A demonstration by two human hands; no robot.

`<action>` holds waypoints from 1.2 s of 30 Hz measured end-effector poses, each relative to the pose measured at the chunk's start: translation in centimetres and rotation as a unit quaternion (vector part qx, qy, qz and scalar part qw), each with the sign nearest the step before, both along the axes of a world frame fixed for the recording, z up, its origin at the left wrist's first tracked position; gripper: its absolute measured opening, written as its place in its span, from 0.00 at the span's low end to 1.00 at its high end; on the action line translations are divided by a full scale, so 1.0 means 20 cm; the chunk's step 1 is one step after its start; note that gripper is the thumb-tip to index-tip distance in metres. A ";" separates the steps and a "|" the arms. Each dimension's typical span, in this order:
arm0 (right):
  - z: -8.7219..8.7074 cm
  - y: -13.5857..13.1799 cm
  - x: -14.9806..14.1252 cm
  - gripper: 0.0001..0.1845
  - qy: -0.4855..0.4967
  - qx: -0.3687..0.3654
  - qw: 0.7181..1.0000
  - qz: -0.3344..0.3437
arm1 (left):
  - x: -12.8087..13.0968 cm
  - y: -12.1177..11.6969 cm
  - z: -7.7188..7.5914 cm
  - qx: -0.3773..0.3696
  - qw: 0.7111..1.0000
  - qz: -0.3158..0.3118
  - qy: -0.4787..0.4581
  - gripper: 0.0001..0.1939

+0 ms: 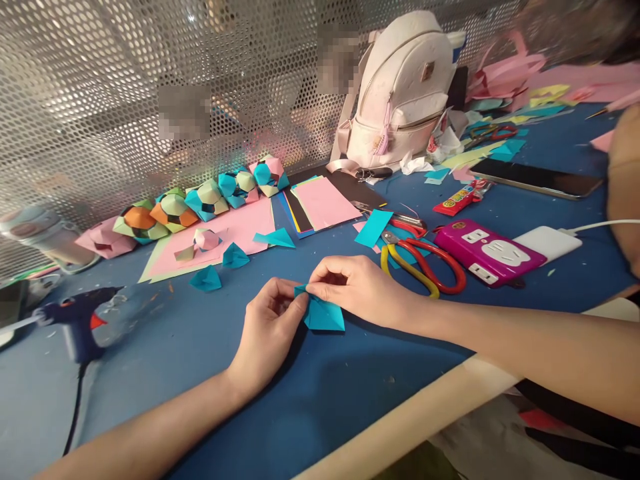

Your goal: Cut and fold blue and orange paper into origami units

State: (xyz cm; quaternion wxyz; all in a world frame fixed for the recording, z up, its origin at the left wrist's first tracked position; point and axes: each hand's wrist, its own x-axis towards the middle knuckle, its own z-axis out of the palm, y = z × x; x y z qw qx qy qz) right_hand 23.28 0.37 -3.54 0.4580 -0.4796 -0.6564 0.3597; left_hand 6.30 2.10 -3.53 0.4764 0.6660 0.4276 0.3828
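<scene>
Pinching bright-blue folded paper piece (pixel 325 316) with left hand (pixel 264 327), thumb against curled index finger, at its upper left corner. Gripping same piece with right hand (pixel 357 287) too, thumb and fingertips at its top edge. Holding it between both hands, over dark-blue tabletop (pixel 200 373), near the cream-coloured front edge (pixel 400 421). Cannot tell whether touching the surface; cannot make out the crease under the fingertips.

Beyond left hand, note two small blue folded paper units (pixel 235 256), just beside each other, plus a flatter blue paper piece (pixel 281 237) partly over large pink paper sheets (pixel 250 227). On those sheets, mark small pink-and-white folded paper ball (pixel 207 239). Behind, list row of multicoloured folded paper balls (pixel 173 210) along grey perforated metal panel (pixel 125 67). Next to it, log stack of coloured paper (pixel 327 203), pink on top.

Near right hand, see scissors with red and yellow handles (pixel 421 265), then blue paper rectangle (pixel 374 228). Further right, tag magenta power strip (pixel 480 250) with white charger (pixel 547 243) plugged in, and black smartphone (pixel 535 179) lying flat. Farther back, add pale pink backpack (pixel 400 93) standing upright. At far left, note navy glue gun (pixel 83 330), well apart from both hands.
</scene>
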 end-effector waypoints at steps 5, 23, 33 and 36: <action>0.00 0.00 0.01 0.07 -0.002 0.009 1.000 0.003 | 0.00 0.00 0.00 -0.003 1.000 0.003 -0.001 0.10; -0.01 0.00 0.02 0.07 -0.074 0.099 0.992 -0.006 | 0.00 0.01 0.00 -0.009 1.000 0.009 -0.009 0.09; -0.02 0.00 0.03 0.09 -0.069 0.134 0.988 -0.006 | 0.01 0.01 -0.01 0.002 1.000 0.004 -0.014 0.09; -0.02 0.00 0.03 0.09 -0.064 0.147 0.987 -0.008 | 0.01 0.01 -0.01 0.005 1.000 0.001 -0.014 0.09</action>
